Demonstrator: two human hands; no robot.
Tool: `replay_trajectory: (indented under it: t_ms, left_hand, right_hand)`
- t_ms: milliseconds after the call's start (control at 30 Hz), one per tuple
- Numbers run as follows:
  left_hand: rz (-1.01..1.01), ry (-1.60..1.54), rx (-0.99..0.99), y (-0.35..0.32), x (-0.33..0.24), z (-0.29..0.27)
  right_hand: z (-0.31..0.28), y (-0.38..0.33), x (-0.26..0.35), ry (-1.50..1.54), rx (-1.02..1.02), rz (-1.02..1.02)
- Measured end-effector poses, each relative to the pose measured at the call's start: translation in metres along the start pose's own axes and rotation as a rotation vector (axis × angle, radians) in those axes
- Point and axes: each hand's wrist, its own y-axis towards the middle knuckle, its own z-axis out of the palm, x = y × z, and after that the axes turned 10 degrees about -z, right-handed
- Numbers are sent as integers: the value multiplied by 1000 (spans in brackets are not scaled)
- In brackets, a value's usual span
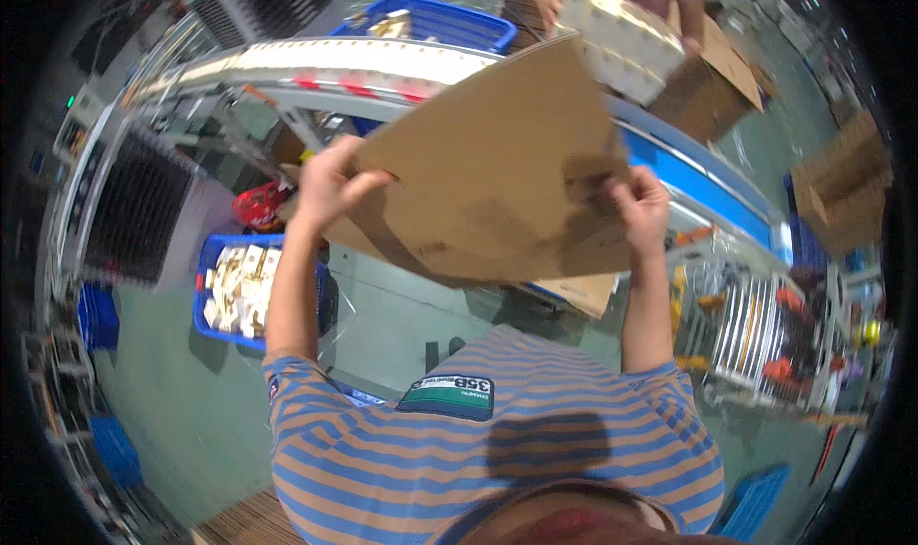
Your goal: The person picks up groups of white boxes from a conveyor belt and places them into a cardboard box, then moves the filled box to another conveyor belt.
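Person holds a flat cardboard sheet [497, 167] up in front of the chest, between the body and the conveyor [316, 62] beyond. Left hand [330, 182] grips the sheet's left edge, fingers curled over the top, thumb underneath. Right hand [639, 206] clamps the right lower edge, fingers closed tight on the board.

Risks: the sheet is wide and held only at two edges, so it could sag or fold along its creases and slip from one hand, likely the left, where the hold looks shallower. The far corner sits near the co-worker's white boxes [622, 33] and brown carton [712, 76], so a swing forward could knock them. The board also blocks the person's own view of the belt, so a bump against the conveyor rail seems possible.

Hard to make out: most of the belt and the blue panel [698, 186] run behind the sheet. Co-worker's hands at the far edge are cut off by the frame. Whether the sheet is a single panel or a flattened box, cannot tell. Contents of the near-left blue crate [215, 258] are pale packs, detail blurred. Right-side racks [755, 325] are distorted by the lens rim
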Motion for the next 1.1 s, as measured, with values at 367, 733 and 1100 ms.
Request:
replay_trajectory:
  t_ms: [367, 733, 1100]
  left_hand:
    - [334, 554, 184, 61, -32, 169]
    - [-234, 386, 760, 79, -40, 151]
    - [-225, -158, 346, 124, -10, 177]
  right_hand:
    - [-82, 3, -92, -819, -584, 9]
    - [-67, 9, -88, -475, -580, 253]
    - [-127, 23, -46, -243, 164, 315]
